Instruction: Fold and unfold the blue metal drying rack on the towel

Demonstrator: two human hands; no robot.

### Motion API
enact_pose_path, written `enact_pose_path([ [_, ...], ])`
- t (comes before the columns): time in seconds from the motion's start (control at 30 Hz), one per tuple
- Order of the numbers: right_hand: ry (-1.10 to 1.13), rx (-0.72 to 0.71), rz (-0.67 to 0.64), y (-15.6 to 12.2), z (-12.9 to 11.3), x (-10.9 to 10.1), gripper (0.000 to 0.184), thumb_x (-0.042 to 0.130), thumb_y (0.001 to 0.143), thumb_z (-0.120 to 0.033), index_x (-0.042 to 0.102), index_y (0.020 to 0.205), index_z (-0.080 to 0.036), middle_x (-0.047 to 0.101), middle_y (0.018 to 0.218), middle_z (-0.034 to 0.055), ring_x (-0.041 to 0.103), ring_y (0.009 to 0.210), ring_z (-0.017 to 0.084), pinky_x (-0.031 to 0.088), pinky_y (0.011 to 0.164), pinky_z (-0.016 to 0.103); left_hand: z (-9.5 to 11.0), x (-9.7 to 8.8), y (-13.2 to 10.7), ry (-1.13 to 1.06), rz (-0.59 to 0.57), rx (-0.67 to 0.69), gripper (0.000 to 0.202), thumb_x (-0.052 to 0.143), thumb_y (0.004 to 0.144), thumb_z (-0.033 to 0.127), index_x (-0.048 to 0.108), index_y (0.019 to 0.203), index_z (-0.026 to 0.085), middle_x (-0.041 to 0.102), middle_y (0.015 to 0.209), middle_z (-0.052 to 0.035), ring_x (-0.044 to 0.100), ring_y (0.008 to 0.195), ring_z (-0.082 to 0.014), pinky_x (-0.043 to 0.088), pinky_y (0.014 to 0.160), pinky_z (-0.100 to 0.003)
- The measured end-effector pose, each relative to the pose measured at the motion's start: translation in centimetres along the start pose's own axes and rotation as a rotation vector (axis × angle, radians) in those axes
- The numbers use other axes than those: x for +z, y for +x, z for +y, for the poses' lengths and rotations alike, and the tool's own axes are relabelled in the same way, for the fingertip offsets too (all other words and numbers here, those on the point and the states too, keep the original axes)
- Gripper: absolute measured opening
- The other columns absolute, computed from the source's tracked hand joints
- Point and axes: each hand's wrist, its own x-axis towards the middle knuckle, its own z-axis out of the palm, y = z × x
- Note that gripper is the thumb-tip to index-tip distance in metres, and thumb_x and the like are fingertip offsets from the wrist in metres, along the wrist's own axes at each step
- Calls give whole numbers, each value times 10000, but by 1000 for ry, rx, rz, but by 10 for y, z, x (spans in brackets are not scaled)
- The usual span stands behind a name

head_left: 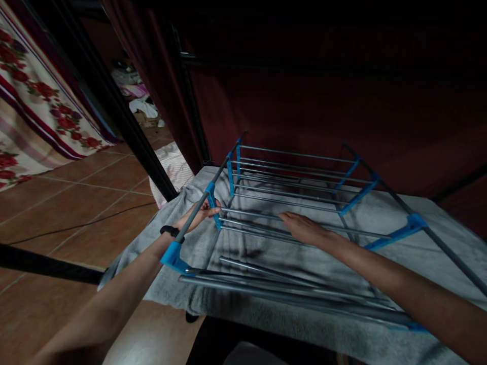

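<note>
Honestly, with the left hand (207, 209) pinching the left blue bracket (212, 196) and right hand (299, 226) gripping a rod (251, 213) across the rack (198, 208) on grey cloth (163, 289), uneven pushing could pop that rod loose.

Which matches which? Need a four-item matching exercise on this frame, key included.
1. Left hand
2. Right hand
3. Wristband
4. Floral cloth

A. Black, on the left wrist
B. At the picture's left edge
C. Partway along a metal rod
D. At a blue bracket

Pairs: 1-D, 2-C, 3-A, 4-B
</note>
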Motion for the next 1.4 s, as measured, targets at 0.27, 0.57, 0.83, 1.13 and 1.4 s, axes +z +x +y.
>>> enact_pose_path([
  [0.27, 14, -34, 11, 19, -16, 0, 255, 483, 970, -159, 580, 1200, -213, 658, 1139, 95, 635, 1046, 221, 462, 880, 309, 1, 1, -4, 10, 15, 6, 363, 604, 856, 522, 602, 1030, 204, 594, 827, 1, 580, 792, -185, 459, 685, -313],
  [0.57, 28, -59, 20, 26, -13, 12, 309, 451, 991, -175, 581, 1271, -184, 655, 1211, 123, 647, 1069, 230, 485, 893, 327, -10, -2, 1, 0, -28, 16, 282, 632, 857, 413, 607, 1025, 188, 652, 932, -22, 615, 890, -197, 514, 772, -321],
  [0.83, 14, -40, 18, 25, -16, 9, 343, 433, 1001, -192, 569, 1316, -184, 642, 1268, 128, 633, 1125, 230, 480, 938, 335, -18, 3, 1, -23, -19, 42, 247, 591, 888, 391, 587, 1054, 208, 643, 963, 13, 617, 975, -182, 510, 894, -317],
  [1.13, -87, -57, 74, 3, -18, -5, 435, 461, 999, -215, 460, 1427, -139, 579, 1339, 154, 575, 1193, 255, 448, 1025, 412, -17, 9, 5, -62, 60, 14, 494, 674, 760, 553, 584, 1075, 183, 637, 923, -54, 624, 815, -211, 554, 734, -380],
  [1.4, -273, -181, 164, -81, -3, -67, 373, 388, 1002, -158, 579, 1316, -224, 605, 1311, 98, 560, 1199, 236, 427, 1053, 418, -14, -20, -37, 239, 338, -9, 575, 530, 907, 528, 415, 1367, 203, 583, 1294, -85, 567, 1184, -257, 528, 958, -423],
])
